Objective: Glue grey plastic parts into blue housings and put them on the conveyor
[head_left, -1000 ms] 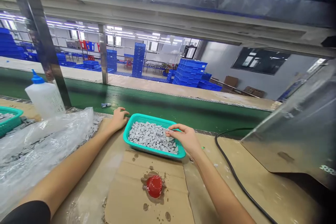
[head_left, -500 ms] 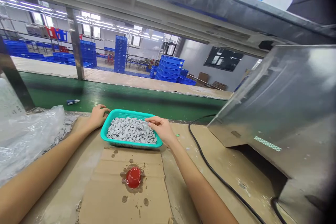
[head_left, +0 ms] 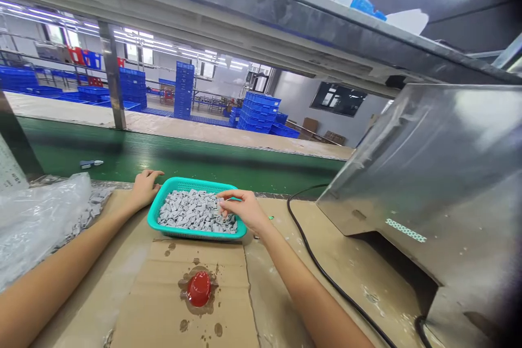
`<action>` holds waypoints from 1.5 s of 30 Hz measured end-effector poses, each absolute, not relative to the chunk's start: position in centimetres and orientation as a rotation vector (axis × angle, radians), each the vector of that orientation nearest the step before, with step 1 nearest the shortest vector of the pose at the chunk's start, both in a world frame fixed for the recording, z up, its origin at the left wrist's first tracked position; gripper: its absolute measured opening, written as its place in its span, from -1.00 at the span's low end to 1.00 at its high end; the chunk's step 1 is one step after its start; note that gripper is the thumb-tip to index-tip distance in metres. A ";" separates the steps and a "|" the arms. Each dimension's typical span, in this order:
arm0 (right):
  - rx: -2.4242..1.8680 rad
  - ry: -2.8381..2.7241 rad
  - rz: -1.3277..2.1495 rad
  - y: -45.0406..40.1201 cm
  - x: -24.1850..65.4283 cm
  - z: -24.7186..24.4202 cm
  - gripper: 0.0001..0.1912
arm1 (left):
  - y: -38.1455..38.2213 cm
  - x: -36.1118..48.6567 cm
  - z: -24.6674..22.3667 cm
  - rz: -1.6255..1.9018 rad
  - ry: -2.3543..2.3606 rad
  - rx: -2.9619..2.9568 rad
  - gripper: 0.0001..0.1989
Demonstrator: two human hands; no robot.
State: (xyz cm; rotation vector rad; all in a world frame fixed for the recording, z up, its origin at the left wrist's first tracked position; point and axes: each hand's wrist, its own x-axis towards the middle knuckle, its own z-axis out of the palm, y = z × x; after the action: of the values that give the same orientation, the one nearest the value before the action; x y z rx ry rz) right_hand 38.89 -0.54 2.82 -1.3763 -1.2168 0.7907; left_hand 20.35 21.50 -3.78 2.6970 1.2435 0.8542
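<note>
A turquoise plastic basket [head_left: 196, 235] holds many small grey plastic parts [head_left: 190, 209]. Its front edge sits at the far end of a flattened cardboard sheet [head_left: 163, 304]. My left hand [head_left: 145, 188] rests at the basket's far left corner, fingers loosely stretched and nothing seen in them. Over the right side of the parts, my right hand [head_left: 244, 209] brings thumb and fingers close together; whatever may be between the fingertips is too small to make out. Nearer me, a small red cup-like thing [head_left: 199, 289] stands on the cardboard among wet spots.
Behind the basket runs a green conveyor belt [head_left: 196, 160] with a small dark-and-white item [head_left: 91, 163] on it. Clear plastic bags [head_left: 49, 223] with grey parts lie left. A black cable [head_left: 326, 277] and a metal housing [head_left: 432, 174] stand right. A metal shelf [head_left: 244, 5] hangs overhead.
My right hand has moved a little further in over the grey parts, its fingers drawn closer together. My left hand stays by the basket corner. The item on the belt has shifted left.
</note>
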 end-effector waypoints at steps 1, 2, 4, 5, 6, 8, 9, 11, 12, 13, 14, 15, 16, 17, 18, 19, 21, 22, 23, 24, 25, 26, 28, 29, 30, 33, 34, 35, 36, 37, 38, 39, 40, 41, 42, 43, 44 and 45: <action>-1.374 -1.209 0.792 -1.0 38.8 3.1 -0.80 | 21.5 20.3 -3.7 0.852 1.249 2.695 -0.70; -1.376 -1.208 0.800 -1.5 38.6 3.5 -0.81 | 21.4 20.3 -3.7 0.849 1.254 2.692 -0.71; -1.394 -1.226 0.834 -3.0 38.0 4.2 -0.82 | 21.3 20.3 -3.6 0.848 1.264 2.681 -0.71; -1.407 -1.239 0.855 -3.9 37.6 4.4 -0.82 | 21.2 20.3 -3.5 0.848 1.269 2.674 -0.70; -1.422 -1.249 0.875 -4.8 37.2 4.6 -0.81 | 21.1 20.3 -3.5 0.847 1.273 2.666 -0.70; -1.444 -1.249 0.911 -6.3 36.3 4.6 -0.79 | 21.0 20.3 -3.4 0.841 1.280 2.647 -0.69; -1.450 -1.242 0.928 -7.0 35.9 4.5 -0.80 | 21.0 20.3 -3.4 0.837 1.284 2.638 -0.69; -1.451 -1.230 0.966 -7.9 35.3 4.0 -0.83 | 21.0 20.3 -3.3 0.830 1.292 2.624 -0.68; -1.448 -1.225 0.986 -8.2 35.1 3.8 -0.86 | 21.0 20.4 -3.3 0.828 1.297 2.619 -0.68; -1.439 -1.230 1.003 -8.3 34.9 3.6 -0.89 | 21.0 20.4 -3.3 0.827 1.301 2.616 -0.68; -1.429 -1.250 1.013 -8.4 34.7 3.5 -0.90 | 21.0 20.4 -3.3 0.827 1.306 2.614 -0.67; -1.423 -1.291 1.009 -8.4 34.5 3.5 -0.91 | 21.0 20.4 -3.4 0.827 1.310 2.612 -0.66; -1.427 -1.356 0.984 -8.4 34.4 3.5 -0.91 | 21.0 20.3 -3.4 0.828 1.314 2.610 -0.66; -1.441 -1.443 0.933 -8.3 34.2 3.6 -0.91 | 21.0 20.3 -3.4 0.829 1.318 2.608 -0.65; -1.461 -1.545 0.863 -8.3 34.1 3.7 -0.89 | 20.9 20.3 -3.4 0.831 1.321 2.607 -0.65; -1.485 -1.644 0.785 -8.3 33.9 3.9 -0.87 | 20.9 20.3 -3.4 0.833 1.323 2.607 -0.65; -1.531 -1.791 0.653 -8.4 33.6 4.1 -0.83 | 20.9 20.3 -3.4 0.835 1.323 2.608 -0.64; -1.549 -1.833 0.612 -8.4 33.5 4.1 -0.82 | 20.8 20.3 -3.4 0.835 1.323 2.609 -0.64; -1.566 -1.857 0.584 -8.4 33.4 4.1 -0.83 | 20.8 20.3 -3.4 0.834 1.325 2.609 -0.64; -1.580 -1.869 0.562 -8.5 33.4 4.1 -0.84 | 20.8 20.3 -3.4 0.832 1.327 2.610 -0.65; -1.587 -1.874 0.543 -8.5 33.3 4.0 -0.86 | 20.8 20.3 -3.3 0.831 1.330 2.611 -0.65; -1.587 -1.875 0.529 -8.4 33.3 3.9 -0.87 | 20.8 20.3 -3.3 0.829 1.331 2.613 -0.65; -1.578 -1.863 0.488 -8.4 33.4 3.7 -0.86 | 20.8 20.3 -3.3 0.825 1.329 2.617 -0.64; -1.580 -1.847 0.462 -8.4 33.5 3.7 -0.86 | 20.8 20.3 -3.3 0.823 1.326 2.618 -0.64; -1.587 -1.825 0.434 -8.4 33.6 3.7 -0.85 | 20.8 20.3 -3.3 0.822 1.324 2.618 -0.64; -1.619 -1.778 0.395 -8.8 33.8 4.0 -0.87 | 20.8 20.2 -3.4 0.818 1.317 2.619 -0.64; -1.619 -1.789 0.390 -9.0 33.7 4.1 -0.87 | 20.8 20.2 -3.4 0.815 1.315 2.620 -0.64; -1.610 -1.816 0.379 -9.2 33.5 4.2 -0.88 | 20.8 20.2 -3.4 0.811 1.312 2.622 -0.63; -1.595 -1.851 0.360 -9.4 33.2 4.1 -0.88 | 20.8 20.2 -3.4 0.807 1.311 2.624 -0.62; -1.583 -1.881 0.332 -9.7 32.9 4.0 -0.88 | 20.8 20.2 -3.4 0.803 1.311 2.625 -0.60; -1.587 -1.891 0.298 -9.9 32.4 3.8 -0.88 | 20.7 20.2 -3.3 0.798 1.314 2.626 -0.59; -1.615 -1.879 0.262 -10.1 32.0 3.6 -0.89 | 20.7 20.2 -3.3 0.793 1.317 2.626 -0.58; -1.662 -1.846 0.224 -10.3 31.5 3.3 -0.89 | 20.7 20.2 -3.2 0.786 1.319 2.626 -0.57; -1.717 -1.803 0.185 -10.4 31.0 3.0 -0.90 | 20.6 20.2 -3.2 0.779 1.320 2.627 -0.57; -1.767 -1.762 0.149 -10.5 30.6 2.7 -0.89 | 20.6 20.2 -3.1 0.773 1.321 2.627 -0.56; -1.802 -1.735 0.121 -10.6 30.3 2.4 -0.89 | 20.6 20.2 -3.1 0.769 1.323 2.627 -0.57; -1.820 -1.724 0.107 -10.6 30.0 2.2 -0.90 | 20.6 20.2 -3.0 0.767 1.324 2.626 -0.57; -1.826 -1.724 0.099 -10.5 29.8 2.0 -0.90 | 20.5 20.1 -3.0 0.767 1.327 2.625 -0.57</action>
State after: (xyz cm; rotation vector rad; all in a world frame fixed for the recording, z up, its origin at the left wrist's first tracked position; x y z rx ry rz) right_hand 29.79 -10.54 2.04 -1.8257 -1.7239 0.0987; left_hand 20.14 20.51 -3.02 2.6248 1.3269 0.7669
